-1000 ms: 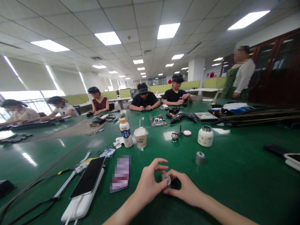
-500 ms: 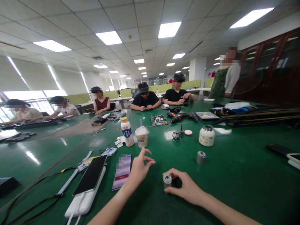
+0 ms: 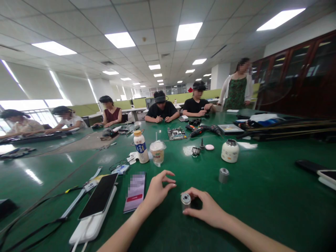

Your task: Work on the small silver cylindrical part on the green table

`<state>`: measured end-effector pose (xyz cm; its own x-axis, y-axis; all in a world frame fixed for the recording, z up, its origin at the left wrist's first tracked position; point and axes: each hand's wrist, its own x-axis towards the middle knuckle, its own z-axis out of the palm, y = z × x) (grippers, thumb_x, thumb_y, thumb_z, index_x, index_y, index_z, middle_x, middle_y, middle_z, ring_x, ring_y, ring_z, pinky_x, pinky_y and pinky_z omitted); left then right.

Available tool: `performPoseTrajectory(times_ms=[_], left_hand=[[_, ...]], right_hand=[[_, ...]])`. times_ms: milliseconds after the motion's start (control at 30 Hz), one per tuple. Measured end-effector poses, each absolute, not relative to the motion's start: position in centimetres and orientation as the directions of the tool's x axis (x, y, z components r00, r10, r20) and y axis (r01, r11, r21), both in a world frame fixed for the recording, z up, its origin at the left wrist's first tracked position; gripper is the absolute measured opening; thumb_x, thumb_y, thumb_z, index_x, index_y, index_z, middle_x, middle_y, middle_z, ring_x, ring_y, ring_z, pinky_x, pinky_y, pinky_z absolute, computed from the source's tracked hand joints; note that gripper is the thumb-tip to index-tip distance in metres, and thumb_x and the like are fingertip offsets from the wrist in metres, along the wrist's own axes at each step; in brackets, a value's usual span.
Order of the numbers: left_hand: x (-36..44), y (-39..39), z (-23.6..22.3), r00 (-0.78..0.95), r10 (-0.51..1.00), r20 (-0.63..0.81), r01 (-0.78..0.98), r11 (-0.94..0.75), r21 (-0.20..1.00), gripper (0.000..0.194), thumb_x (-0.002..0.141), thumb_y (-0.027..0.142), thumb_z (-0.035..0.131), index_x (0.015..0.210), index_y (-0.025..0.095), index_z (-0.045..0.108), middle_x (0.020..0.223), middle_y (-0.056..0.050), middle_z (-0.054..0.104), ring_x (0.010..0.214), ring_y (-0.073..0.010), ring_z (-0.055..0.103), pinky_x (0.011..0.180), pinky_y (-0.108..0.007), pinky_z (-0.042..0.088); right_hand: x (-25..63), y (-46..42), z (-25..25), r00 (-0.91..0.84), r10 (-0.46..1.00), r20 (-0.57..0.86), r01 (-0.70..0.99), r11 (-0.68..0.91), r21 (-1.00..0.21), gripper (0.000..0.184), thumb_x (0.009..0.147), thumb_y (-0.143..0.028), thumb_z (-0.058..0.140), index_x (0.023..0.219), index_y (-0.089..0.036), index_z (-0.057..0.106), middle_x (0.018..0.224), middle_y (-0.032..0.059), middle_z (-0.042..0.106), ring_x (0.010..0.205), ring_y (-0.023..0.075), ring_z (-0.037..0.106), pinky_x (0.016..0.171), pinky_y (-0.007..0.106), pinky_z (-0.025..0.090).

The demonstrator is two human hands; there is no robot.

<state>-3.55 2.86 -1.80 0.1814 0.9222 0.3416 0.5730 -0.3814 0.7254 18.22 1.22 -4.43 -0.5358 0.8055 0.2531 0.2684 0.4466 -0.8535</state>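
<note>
A small silver metal cylinder (image 3: 186,202) stands upright on the green table, its round top with a dark centre hole facing up. My right hand (image 3: 206,207) grips it from the right, thumb at the near side and fingers behind. To the left, my left hand (image 3: 159,189) hovers with thumb and fingers apart and nothing between them. A second metal cylinder (image 3: 223,175) stands further back on the right. Beside my left forearm lies a phone with a lit screen (image 3: 134,191).
A bottle (image 3: 141,148) and a lidded drink cup (image 3: 158,153) stand ahead. Right of them are a white jar (image 3: 230,151), a circuit board (image 3: 176,133) and a power drill (image 3: 214,130). A dark phone (image 3: 99,196) rests on a white power bank (image 3: 96,224). People sit across the table.
My left hand has lowered slightly, with its fingers still apart. The right hand keeps its grip on the cylinder. Across the room, the standing person has moved left.
</note>
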Motion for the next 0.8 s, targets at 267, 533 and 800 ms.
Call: performPoseTrajectory(times_ms=[267,533,800], left_hand=[[-0.7,-0.2,0.7,0.340,0.891,0.302,0.413,-0.430,0.803,0.028,0.077,0.014,0.074,0.101,0.023,0.061,0.086,-0.001,0.079,0.092,-0.0217,0.073,0.089,-0.031,0.048],[-0.6,-0.8,1.0,0.405,0.858,0.316,0.508,-0.498,0.703,0.030,0.081,0.006,0.063,0.105,0.025,0.062,0.096,0.000,0.078,0.101,-0.0230,0.070,0.096,-0.035,0.041],[-1.3,-0.8,1.4,0.459,0.835,0.304,0.468,-0.518,0.716,0.050,0.080,-0.001,0.055,0.121,0.027,0.055,0.115,-0.001,0.072,0.112,-0.0213,0.063,0.099,-0.034,0.042]], right_hand=[[18.2,1.4,-4.9,-0.538,0.792,0.290,0.254,0.480,-0.840,0.032,0.073,-0.033,0.080,0.099,-0.021,0.066,0.092,0.0000,0.071,0.087,0.0200,0.065,0.077,0.027,0.047],[18.2,1.4,-5.1,-0.531,0.790,0.308,0.256,0.496,-0.830,0.033,0.074,-0.039,0.078,0.100,-0.021,0.067,0.094,0.0017,0.072,0.088,0.0215,0.066,0.078,0.029,0.049],[18.2,1.5,-4.9,-0.536,0.788,0.302,0.248,0.489,-0.836,0.033,0.074,-0.038,0.079,0.099,-0.019,0.066,0.093,0.0019,0.072,0.088,0.0217,0.066,0.079,0.030,0.049]])
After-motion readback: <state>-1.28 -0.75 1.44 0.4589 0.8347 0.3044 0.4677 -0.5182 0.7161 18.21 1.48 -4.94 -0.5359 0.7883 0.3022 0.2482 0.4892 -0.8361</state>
